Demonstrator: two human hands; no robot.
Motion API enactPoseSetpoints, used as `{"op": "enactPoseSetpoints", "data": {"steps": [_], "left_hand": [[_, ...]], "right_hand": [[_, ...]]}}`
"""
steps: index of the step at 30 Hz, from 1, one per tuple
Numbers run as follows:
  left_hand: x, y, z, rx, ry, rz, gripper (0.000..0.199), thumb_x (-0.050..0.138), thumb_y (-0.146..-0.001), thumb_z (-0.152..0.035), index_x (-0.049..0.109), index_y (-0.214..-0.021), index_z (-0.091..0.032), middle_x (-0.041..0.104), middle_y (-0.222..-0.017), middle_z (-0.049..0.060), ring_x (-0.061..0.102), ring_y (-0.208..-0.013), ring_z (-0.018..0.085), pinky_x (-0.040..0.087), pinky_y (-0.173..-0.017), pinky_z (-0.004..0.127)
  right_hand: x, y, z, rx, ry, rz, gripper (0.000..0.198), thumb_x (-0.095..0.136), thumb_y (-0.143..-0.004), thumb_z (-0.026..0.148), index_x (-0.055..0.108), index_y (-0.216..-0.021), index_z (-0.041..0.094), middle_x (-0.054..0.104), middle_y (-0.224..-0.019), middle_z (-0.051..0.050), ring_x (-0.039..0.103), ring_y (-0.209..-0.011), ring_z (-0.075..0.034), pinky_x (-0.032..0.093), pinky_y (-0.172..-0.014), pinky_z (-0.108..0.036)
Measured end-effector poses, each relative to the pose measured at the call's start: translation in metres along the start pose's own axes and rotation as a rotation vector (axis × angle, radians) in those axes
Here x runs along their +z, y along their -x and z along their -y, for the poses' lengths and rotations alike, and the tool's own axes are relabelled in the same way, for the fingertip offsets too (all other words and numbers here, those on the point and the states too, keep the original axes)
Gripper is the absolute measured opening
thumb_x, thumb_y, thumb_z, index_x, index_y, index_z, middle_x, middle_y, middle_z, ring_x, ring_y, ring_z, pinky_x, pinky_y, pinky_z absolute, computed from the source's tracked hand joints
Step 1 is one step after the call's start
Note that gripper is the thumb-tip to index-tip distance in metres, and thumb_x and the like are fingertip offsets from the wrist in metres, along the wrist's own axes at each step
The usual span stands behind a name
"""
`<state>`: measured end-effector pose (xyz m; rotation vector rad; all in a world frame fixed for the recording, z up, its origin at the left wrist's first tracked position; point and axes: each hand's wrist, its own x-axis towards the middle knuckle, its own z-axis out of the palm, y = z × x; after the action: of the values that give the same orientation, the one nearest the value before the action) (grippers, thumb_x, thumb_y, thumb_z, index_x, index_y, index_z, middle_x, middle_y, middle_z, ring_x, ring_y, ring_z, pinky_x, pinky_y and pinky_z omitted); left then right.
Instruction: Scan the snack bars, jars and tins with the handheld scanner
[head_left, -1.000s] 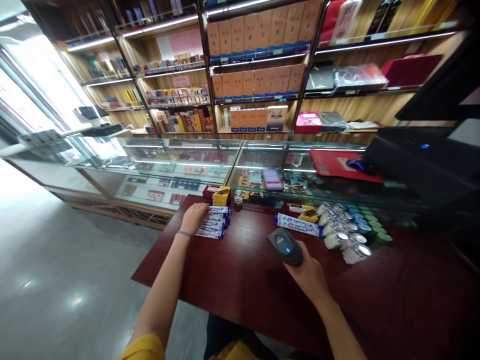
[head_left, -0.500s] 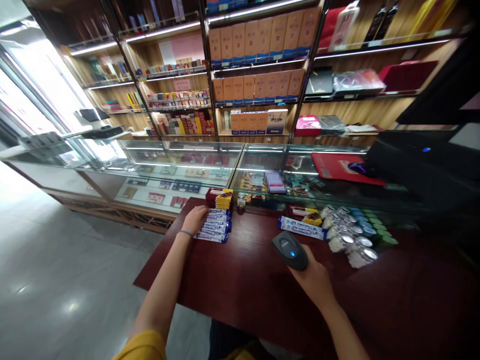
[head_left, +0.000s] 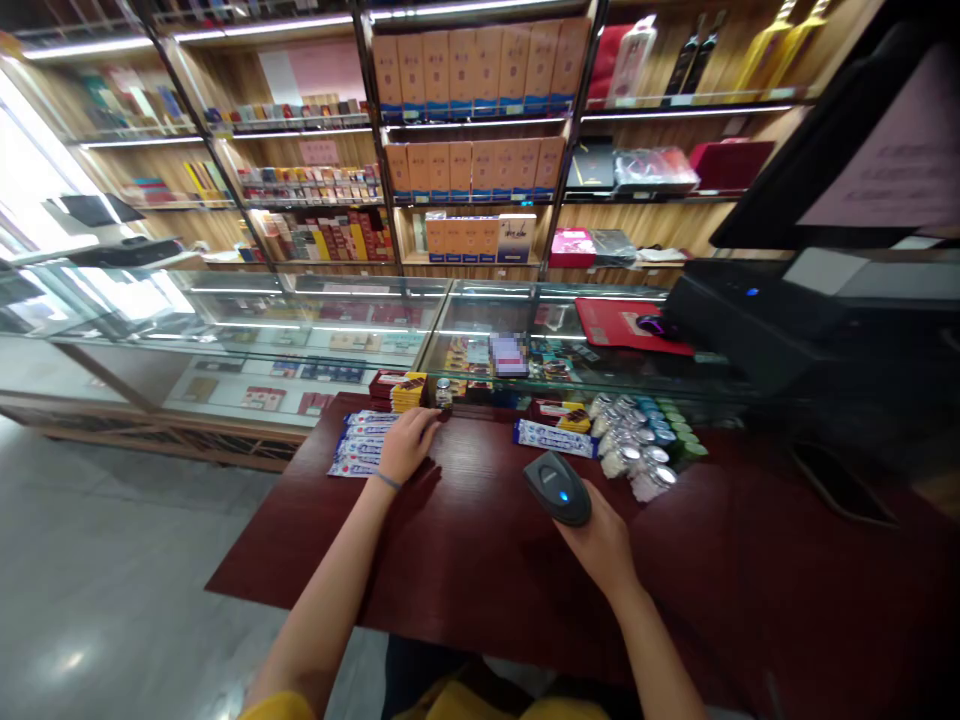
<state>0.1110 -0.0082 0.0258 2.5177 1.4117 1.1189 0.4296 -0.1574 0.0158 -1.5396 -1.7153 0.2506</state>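
My right hand (head_left: 604, 540) is wrapped round a dark barcode scanner (head_left: 556, 487) with a small blue light, held above the dark red table. My left hand (head_left: 407, 445) hovers over the table beside a row of blue-and-white wrapped sticks (head_left: 358, 445). Its fingers stretch towards a small lidded jar (head_left: 443, 392), close to it, and nothing shows in them. Stacked yellow-and-brown snack boxes (head_left: 409, 392) stand just behind this hand. Ahead of the scanner lie another blue-and-white stick (head_left: 555, 438) and a yellow-and-brown box (head_left: 574, 414).
Several small jars with silver, blue and green lids (head_left: 641, 440) stand in rows on the right. A glass display counter (head_left: 315, 310) runs behind the table (head_left: 450, 540). A red mat (head_left: 611, 328) and mouse lie on the glass. A phone-like dark slab (head_left: 844, 482) and a monitor are far right.
My left hand has left the wrapped sticks and moved right, towards the small jar. My right hand still holds the scanner. The camera view has turned to the right.
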Motion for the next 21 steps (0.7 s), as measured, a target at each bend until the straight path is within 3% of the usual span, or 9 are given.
{"op": "enactPoseSetpoints", "data": {"steps": [4, 11, 16, 21], "left_hand": [[0.040, -0.011, -0.042, 0.029, 0.081, 0.046, 0.027, 0.048, -0.096, -0.029, 0.060, -0.118, -0.022, 0.063, -0.113, 0.009, 0.058, -0.109, 0.022, 0.047, -0.099, 0.037], [0.112, -0.026, -0.104, 0.131, 0.148, 0.185, 0.031, 0.053, -0.091, -0.022, 0.059, -0.121, -0.021, 0.060, -0.118, 0.011, 0.054, -0.112, 0.024, 0.045, -0.100, 0.038], [0.147, -0.036, -0.130, 0.158, 0.111, 0.244, 0.033, 0.057, -0.089, -0.021, 0.059, -0.122, -0.020, 0.059, -0.119, 0.011, 0.053, -0.111, 0.025, 0.044, -0.098, 0.040], [0.166, -0.040, -0.137, 0.148, 0.030, 0.271, 0.034, 0.057, -0.088, -0.021, 0.059, -0.122, -0.022, 0.060, -0.117, 0.010, 0.053, -0.109, 0.026, 0.044, -0.095, 0.041]], "right_hand": [[-0.016, 0.004, -0.005, 0.073, -0.007, -0.023, 0.030, 0.057, -0.080, 0.030, 0.058, -0.109, 0.021, 0.064, -0.105, -0.007, 0.063, -0.099, -0.022, 0.051, -0.082, -0.030], [-0.047, 0.017, -0.025, 0.174, 0.033, -0.065, 0.030, 0.058, -0.080, 0.032, 0.059, -0.108, 0.022, 0.063, -0.108, -0.007, 0.064, -0.096, -0.021, 0.051, -0.079, -0.029], [-0.064, 0.024, -0.038, 0.187, 0.003, -0.090, 0.031, 0.058, -0.082, 0.032, 0.058, -0.111, 0.022, 0.060, -0.110, -0.007, 0.063, -0.097, -0.021, 0.051, -0.083, -0.030], [-0.076, 0.029, -0.046, 0.214, 0.020, -0.086, 0.026, 0.058, -0.081, 0.030, 0.058, -0.106, 0.021, 0.060, -0.105, -0.007, 0.063, -0.090, -0.019, 0.051, -0.077, -0.028]]}}
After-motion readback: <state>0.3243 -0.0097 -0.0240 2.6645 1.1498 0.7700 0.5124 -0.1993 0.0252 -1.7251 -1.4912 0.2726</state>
